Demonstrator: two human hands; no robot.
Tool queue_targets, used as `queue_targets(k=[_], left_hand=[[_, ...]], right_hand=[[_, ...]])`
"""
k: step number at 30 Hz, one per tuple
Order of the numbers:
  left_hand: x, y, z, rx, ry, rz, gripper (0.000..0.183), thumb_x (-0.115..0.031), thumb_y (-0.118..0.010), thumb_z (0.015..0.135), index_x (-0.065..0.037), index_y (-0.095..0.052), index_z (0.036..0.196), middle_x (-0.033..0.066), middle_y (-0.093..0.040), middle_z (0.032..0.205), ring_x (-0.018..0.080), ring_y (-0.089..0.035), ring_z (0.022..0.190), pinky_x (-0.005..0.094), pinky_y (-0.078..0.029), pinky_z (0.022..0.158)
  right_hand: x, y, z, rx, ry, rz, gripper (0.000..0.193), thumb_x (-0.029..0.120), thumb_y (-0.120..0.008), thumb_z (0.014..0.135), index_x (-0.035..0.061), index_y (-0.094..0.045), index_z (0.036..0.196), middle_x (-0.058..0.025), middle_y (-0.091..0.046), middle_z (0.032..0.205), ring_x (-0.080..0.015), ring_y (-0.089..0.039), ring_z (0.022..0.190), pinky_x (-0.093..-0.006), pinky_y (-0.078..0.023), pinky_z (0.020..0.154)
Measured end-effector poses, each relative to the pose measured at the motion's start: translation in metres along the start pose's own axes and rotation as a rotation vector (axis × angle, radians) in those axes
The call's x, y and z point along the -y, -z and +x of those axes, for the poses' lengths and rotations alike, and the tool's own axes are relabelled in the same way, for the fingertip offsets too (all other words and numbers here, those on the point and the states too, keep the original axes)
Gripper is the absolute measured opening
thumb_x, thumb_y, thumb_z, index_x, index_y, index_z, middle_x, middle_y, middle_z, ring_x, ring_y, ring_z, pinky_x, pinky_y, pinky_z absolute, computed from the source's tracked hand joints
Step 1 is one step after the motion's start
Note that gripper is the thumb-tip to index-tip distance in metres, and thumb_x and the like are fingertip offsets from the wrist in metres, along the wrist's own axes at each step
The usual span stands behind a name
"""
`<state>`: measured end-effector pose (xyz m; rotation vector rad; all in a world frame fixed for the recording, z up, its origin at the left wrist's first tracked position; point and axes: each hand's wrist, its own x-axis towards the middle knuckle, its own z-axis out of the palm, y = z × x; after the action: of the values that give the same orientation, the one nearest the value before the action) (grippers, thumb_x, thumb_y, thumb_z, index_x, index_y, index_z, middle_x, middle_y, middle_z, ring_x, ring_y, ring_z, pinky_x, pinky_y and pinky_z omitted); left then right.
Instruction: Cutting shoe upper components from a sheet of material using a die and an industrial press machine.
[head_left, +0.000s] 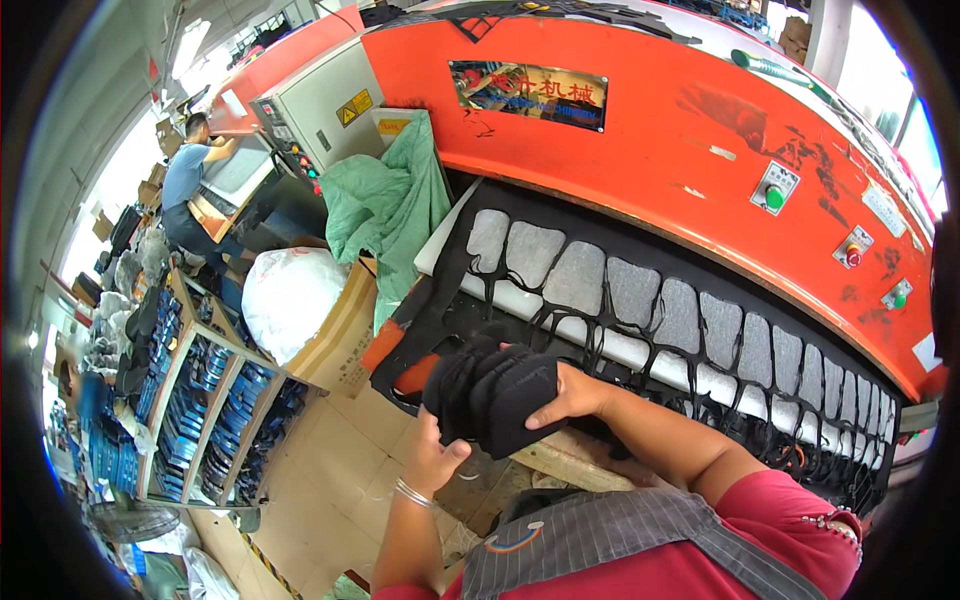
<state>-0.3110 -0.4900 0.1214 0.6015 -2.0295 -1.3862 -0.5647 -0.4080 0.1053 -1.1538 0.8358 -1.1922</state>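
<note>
A stack of black, round-edged cut pieces (515,405), soft-looking like foam or fabric, is held up between my two hands. My left hand (434,455) grips its lower left side, with the thumb against the near face and the other fingers mostly hidden behind it. On the other side, my right hand (572,395) clasps the stack with its thumb pressed on the front piece. The pieces fan apart slightly at the top. Behind them, a black sheet (625,252) with a row of rounded grey shapes showing through it lies on the machine's bed.
A large orange machine (660,130) with push buttons runs along the far side. Left of it are a grey control cabinet (330,100), green cloth (385,185), a white sack (290,300) and a cardboard box (345,345). A shelf of blue cutting dies (215,400) stands left; another person (185,185) works beyond.
</note>
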Motion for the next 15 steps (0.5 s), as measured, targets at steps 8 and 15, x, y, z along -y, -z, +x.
queue_targets(k=[8, 15], left_hand=[[0.01, -0.029, 0.013, -0.103, 0.108, -0.179, 0.122, -0.051, -0.086, 0.057, 0.004, -0.019, 0.142, 0.017, -0.032, 0.142, 0.0273, -0.036, 0.131, 0.0392, -0.031, 0.108], [-0.009, -0.043, 0.021, -0.06, -0.125, -0.091, 0.099, -0.029, -0.088, 0.063, 0.006, -0.031, 0.137, 0.0171, -0.049, 0.13, 0.0265, -0.043, 0.126, 0.0391, -0.033, 0.107]], right_hand=[[0.002, 0.011, 0.012, -0.037, -0.073, -0.021, 0.089, 0.022, -0.087, 0.062, 0.0026, -0.043, 0.137, -0.0117, -0.045, 0.138, -0.0233, -0.036, 0.132, -0.039, -0.027, 0.111], [0.037, 0.006, -0.018, -0.092, 0.387, -0.578, 0.082, 0.027, -0.089, 0.059, 0.0032, -0.05, 0.127, -0.0209, -0.021, 0.146, -0.0345, -0.034, 0.13, -0.0433, -0.032, 0.106]])
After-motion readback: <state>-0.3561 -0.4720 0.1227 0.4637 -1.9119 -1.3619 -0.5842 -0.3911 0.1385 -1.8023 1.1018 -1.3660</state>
